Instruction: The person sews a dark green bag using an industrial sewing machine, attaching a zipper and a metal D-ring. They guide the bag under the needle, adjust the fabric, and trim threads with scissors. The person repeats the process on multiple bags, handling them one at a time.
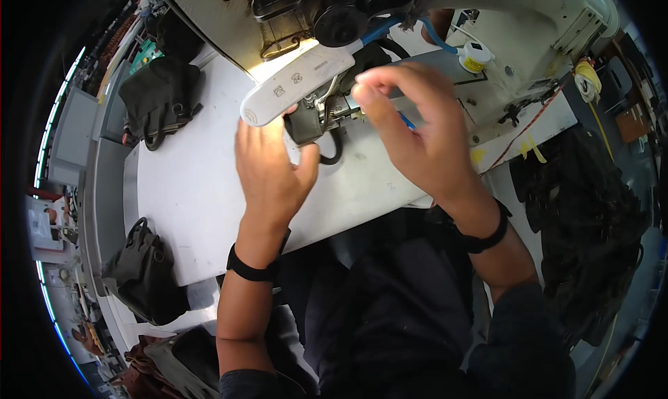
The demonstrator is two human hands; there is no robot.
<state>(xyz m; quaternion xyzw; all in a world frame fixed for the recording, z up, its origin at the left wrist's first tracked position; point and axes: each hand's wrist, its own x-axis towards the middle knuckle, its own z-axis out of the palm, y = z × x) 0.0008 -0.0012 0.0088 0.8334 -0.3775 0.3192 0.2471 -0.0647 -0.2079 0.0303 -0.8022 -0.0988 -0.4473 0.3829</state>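
Observation:
A dark green leather bag (303, 128) with a black loop handle (335, 148) sits under the head of a sewing machine (459, 2), partly hidden by the machine's white control bar (292, 86). Against the bag's left side rests my left hand (271, 166), its fingers stretched and thumb apart; the bar covers some fingertips. My right hand (435, 124) is raised to the right of the metal presser parts (334, 110). Its thumb and forefinger curl together at the tips, slightly blurred, and anything between them is too small to make out.
Dark handbags stand on the left, one at the far side (160, 93) and one nearer (142, 274). A heap of dark bags (584, 225) hangs at the right. A white bottle with a yellow label (474, 57) stands on the machine bed. The white tabletop (195, 176) ends before my lap.

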